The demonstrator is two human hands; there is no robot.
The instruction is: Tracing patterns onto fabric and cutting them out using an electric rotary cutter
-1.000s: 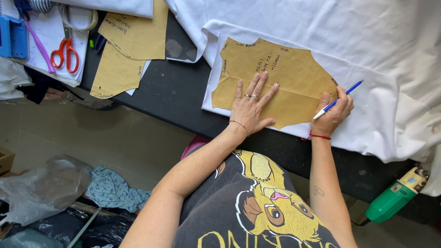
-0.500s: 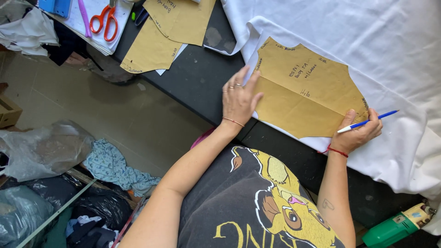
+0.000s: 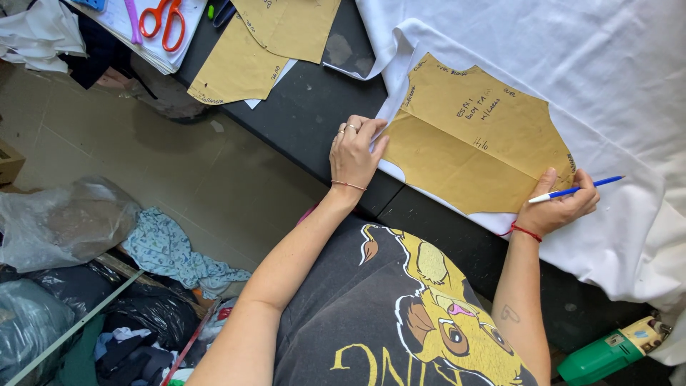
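Orange-handled scissors (image 3: 161,21) lay far left on black worktop (image 3: 314,107), beside spare tan pattern pieces (image 3: 264,43). Left hand (image 3: 355,151) pinched left edge of big tan paper pattern (image 3: 471,143), fingers curled narrow on it. Pattern lay flat on white fabric (image 3: 593,64) spread over worktop. Right hand (image 3: 561,204) closed around blue pen (image 3: 575,190) at pattern's lower right corner, tip pointing right over fabric. Risk, as I judged: pattern sliding under light left-hand hold, throwing traced line off; loose fabric bunching.
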